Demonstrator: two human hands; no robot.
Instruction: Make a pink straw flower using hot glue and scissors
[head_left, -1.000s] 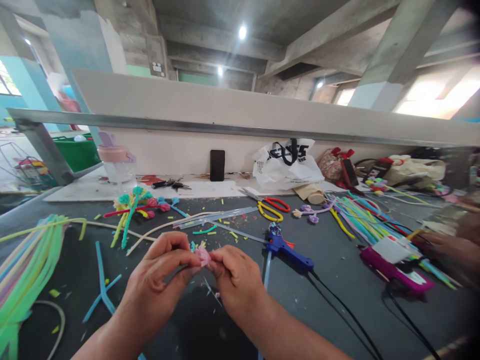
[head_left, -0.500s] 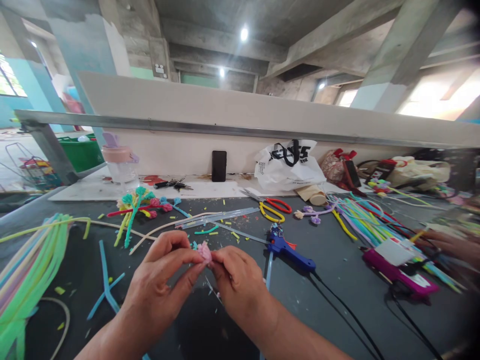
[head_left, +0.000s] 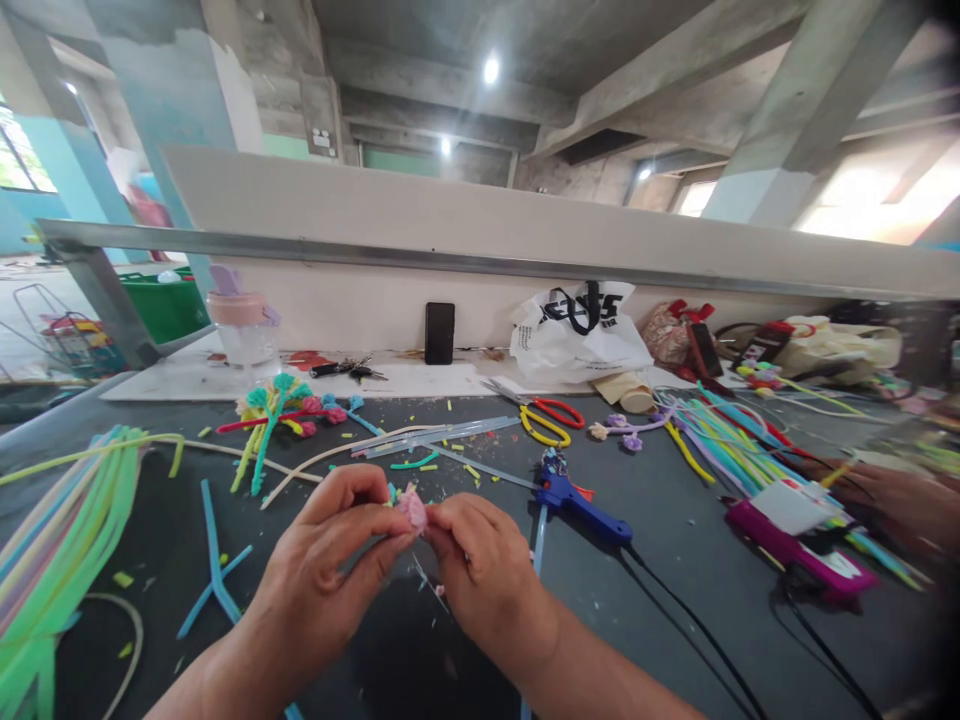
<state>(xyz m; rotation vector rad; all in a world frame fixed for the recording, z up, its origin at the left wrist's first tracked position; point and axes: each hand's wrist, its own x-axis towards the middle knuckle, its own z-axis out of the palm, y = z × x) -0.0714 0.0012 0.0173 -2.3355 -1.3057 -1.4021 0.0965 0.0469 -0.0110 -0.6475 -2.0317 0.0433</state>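
Between my two hands, above the dark tabletop, is a small fuzzy pink piece (head_left: 412,510). My left hand (head_left: 330,560) pinches its left side between thumb and fingers. On its right side, the fingertips of my right hand (head_left: 484,560) are pressed together on it. A bit of teal and yellow fuzz shows just behind the pink piece. To the right of my right hand lies a blue glue gun (head_left: 581,505). Scissors with red and yellow handles (head_left: 546,424) lie behind it, beside clear glue sticks (head_left: 450,435).
Fuzzy stems (head_left: 82,530) lie in a bundle at the left, with finished coloured stems (head_left: 274,415) behind. A water bottle (head_left: 244,335), a phone (head_left: 439,333) and a white bag (head_left: 574,335) stand at the back. Another person's hand (head_left: 892,500) is at the right, near a magenta device (head_left: 799,550).
Both my hands and the pink piece have shifted very slightly to the right in the picture, and more teal and yellow fuzz shows. The other person's hand at the right has moved a little.
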